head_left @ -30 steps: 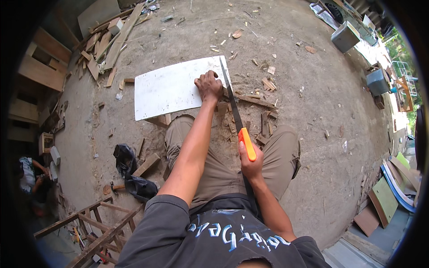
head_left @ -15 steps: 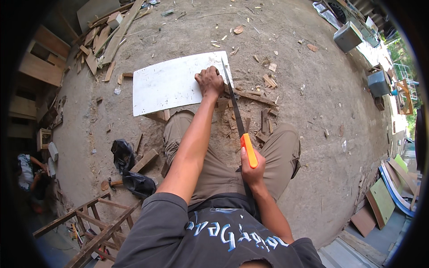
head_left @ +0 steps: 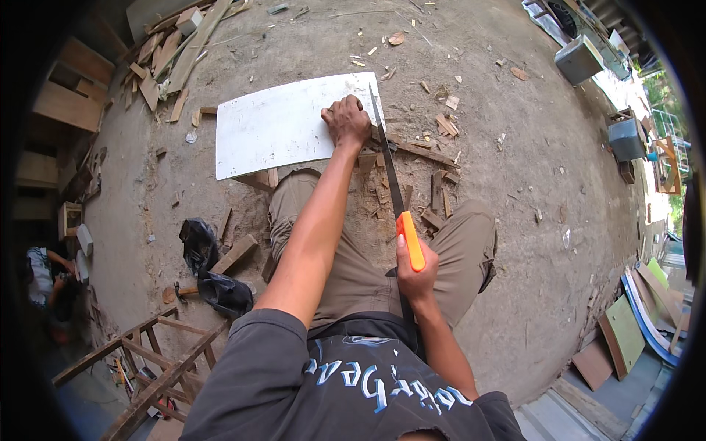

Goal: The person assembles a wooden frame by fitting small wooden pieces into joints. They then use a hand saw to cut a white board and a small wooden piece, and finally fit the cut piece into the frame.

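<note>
A white rectangular board (head_left: 268,128) lies raised off the ground in front of my knees, resting on wooden pieces that mostly stay hidden beneath it. My left hand (head_left: 347,121) presses on it near the right end, with fingers curled against the surface. In my right hand (head_left: 416,272) is a handsaw (head_left: 393,180), gripped by its orange handle between my thighs. Its long dark blade points away from me and crosses the board close to the right edge, leaving a narrow white strip on the right. The exact contact of the teeth with the board cannot be made out.
Wood offcuts (head_left: 437,191) and sawdust are scattered right of the board. A black plastic bag (head_left: 224,294), a hammer (head_left: 184,292) and a wooden frame (head_left: 165,367) are at lower left. Planks (head_left: 187,59) are piled far left. Another person (head_left: 45,279) is at the left edge.
The whole view has shifted slightly, so the board and ground sit a little higher in the picture. Both hands keep their holds; the saw stays at the board's right end.
</note>
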The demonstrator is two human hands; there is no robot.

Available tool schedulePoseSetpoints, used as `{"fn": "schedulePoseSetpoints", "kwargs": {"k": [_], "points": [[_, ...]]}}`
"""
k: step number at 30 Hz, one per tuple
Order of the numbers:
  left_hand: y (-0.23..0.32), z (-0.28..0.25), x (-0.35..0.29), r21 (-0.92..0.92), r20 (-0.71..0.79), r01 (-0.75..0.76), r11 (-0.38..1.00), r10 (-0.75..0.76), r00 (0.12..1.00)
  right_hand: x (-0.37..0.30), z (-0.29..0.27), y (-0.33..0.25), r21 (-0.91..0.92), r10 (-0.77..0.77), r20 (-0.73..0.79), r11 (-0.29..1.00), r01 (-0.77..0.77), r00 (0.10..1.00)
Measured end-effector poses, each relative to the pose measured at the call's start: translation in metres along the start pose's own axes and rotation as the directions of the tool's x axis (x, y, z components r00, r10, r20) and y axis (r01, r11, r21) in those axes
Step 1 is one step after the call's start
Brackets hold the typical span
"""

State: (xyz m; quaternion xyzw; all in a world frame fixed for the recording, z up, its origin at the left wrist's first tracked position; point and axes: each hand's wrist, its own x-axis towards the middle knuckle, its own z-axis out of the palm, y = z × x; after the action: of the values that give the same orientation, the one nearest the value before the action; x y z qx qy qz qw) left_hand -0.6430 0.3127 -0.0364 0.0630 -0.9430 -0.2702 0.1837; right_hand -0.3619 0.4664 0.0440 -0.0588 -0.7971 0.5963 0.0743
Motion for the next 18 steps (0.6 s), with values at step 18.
{"fn": "schedulePoseSetpoints", "kwargs": {"k": [18], "points": [[-0.003,0.003,-0.003,-0.005,0.109,-0.027,1.000,0.028,0.994,-0.010,-0.009,0.003,0.001,0.069,0.009,0.998,-0.069,0.998]]}}
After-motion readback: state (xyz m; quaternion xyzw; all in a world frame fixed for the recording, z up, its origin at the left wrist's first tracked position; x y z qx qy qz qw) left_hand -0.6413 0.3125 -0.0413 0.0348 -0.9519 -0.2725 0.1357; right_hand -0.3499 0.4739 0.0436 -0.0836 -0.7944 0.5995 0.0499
